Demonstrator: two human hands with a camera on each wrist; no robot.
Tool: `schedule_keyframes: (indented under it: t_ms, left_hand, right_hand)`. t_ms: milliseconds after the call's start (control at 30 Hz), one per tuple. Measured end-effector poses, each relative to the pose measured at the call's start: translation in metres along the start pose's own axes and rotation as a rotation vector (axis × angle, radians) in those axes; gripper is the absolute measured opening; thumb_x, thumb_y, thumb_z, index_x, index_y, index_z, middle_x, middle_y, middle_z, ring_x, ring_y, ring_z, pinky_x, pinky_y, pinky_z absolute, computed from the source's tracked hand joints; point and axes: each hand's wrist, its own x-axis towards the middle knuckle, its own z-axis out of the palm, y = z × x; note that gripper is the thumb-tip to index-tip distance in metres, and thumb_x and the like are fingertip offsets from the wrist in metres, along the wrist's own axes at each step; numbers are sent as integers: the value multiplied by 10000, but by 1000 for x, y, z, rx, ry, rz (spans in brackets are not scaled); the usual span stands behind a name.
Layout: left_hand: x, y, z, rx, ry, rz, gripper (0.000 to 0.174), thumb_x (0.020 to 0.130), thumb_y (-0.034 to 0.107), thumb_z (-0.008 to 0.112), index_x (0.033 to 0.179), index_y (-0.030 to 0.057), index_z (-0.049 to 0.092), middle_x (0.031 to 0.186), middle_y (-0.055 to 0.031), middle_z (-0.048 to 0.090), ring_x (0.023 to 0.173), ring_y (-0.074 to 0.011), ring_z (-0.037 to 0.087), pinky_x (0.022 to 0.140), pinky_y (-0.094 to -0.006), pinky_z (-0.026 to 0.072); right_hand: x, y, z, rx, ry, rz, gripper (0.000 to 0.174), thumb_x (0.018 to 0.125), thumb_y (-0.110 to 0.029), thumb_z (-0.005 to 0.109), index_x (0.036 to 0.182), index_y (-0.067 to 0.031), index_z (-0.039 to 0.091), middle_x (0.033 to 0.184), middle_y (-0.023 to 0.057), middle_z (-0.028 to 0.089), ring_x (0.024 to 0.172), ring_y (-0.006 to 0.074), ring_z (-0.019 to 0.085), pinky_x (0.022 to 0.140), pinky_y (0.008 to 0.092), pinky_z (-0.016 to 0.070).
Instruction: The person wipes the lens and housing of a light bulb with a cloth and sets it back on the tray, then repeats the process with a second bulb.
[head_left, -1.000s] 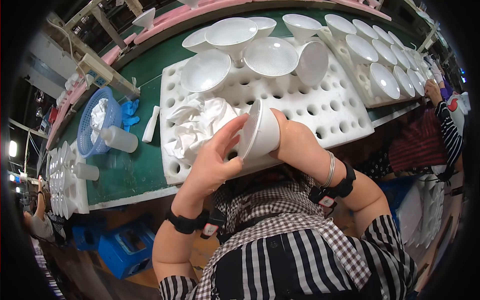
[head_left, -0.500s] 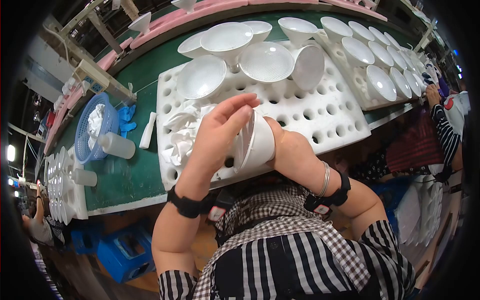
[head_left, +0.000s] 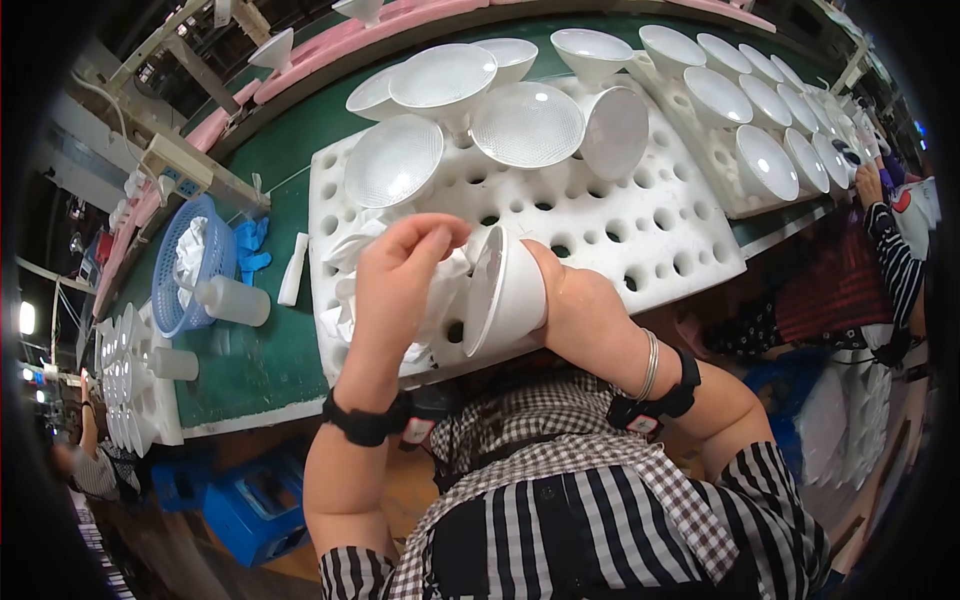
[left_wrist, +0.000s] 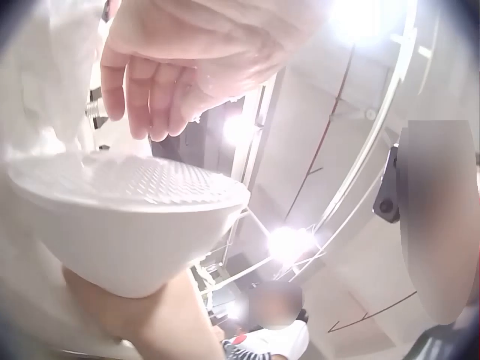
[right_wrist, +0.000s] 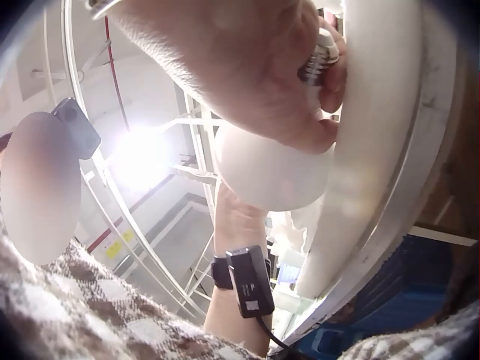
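My right hand (head_left: 575, 305) grips a white reflector bulb (head_left: 510, 300) by its narrow end, with the wide dimpled lens turned toward my left. In the right wrist view, the metal screw base (right_wrist: 321, 56) shows between the fingers. Apart from the lens, my left hand (head_left: 400, 275) hovers with relaxed fingers and holds nothing. Below and behind that hand, a crumpled white cloth (head_left: 440, 310) lies on the white foam board (head_left: 645, 250) full of round holes. Several similar bulbs (head_left: 530, 125) stand or lean at the far side of the board.
A second foam board at the right carries rows of bulbs (head_left: 768, 165). To the left are a blue basket (head_left: 165, 310), a white plastic bottle (head_left: 238, 302), blue gloves (head_left: 250, 250) and a white tube (head_left: 293, 270) on the green table (head_left: 250, 370). Another person's arm (head_left: 872, 195) reaches in at right.
My left hand has let go of the bulb's rim and moved away to the left. The bulb has shifted slightly left and down in my right hand's grip.
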Motion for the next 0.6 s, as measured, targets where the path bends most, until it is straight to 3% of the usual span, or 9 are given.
schedule_keyframes:
  t_ms: [67, 167, 233, 400, 467, 600]
  left_hand:
    - [-9, -3, -3, 67, -20, 58, 259, 928, 52, 610, 1163, -23, 688, 1340, -137, 599, 1205, -206, 581, 996, -346, 478]
    - [-24, 6, 3, -78, -47, 139, 376, 909, 47, 616, 1278, -24, 613, 1336, -135, 601, 1249, -222, 556, 1039, -381, 453]
    - [-31, 7, 7, -172, -200, 79, 493, 872, 36, 669, 1354, 21, 566, 1353, -94, 588, 1242, -209, 553, 1036, -333, 435]
    - [-40, 5, 27, 99, -176, 189, 537, 823, 127, 751, 1338, 89, 605, 1388, -90, 570, 1288, -231, 523, 1070, -387, 406]
    - [-41, 8, 36, 232, -64, 148, 525, 827, 137, 744, 1332, 85, 611, 1432, -96, 535, 1322, -220, 489, 1084, -392, 390]
    - [-37, 7, 37, 102, -69, 46, 520, 827, 102, 702, 1339, 84, 609, 1477, -99, 497, 1377, -222, 437, 1127, -395, 338]
  right_hand:
    - [1, 0, -1, 16, -26, 9, 709, 728, -132, 757, 1323, 55, 418, 710, 185, 655, 655, 364, 672, 581, 429, 535]
    - [3, 0, -3, 70, -33, 20, 687, 731, -128, 754, 1307, 52, 426, 707, 184, 655, 657, 367, 672, 579, 434, 532]
    - [3, -1, -3, 82, -28, 15, 677, 732, -127, 754, 1299, 49, 429, 710, 182, 657, 658, 370, 672, 580, 437, 533]
    - [0, -7, -5, 54, -28, 24, 690, 726, -118, 757, 1306, 55, 427, 739, 180, 666, 670, 370, 675, 589, 441, 536]
    - [-2, -6, -1, 40, -30, 19, 713, 721, -102, 756, 1323, 68, 416, 772, 182, 674, 685, 366, 680, 600, 440, 540]
    - [-2, -6, -1, 26, -49, 50, 730, 716, -92, 756, 1334, 80, 408, 793, 184, 678, 695, 359, 684, 607, 434, 543]
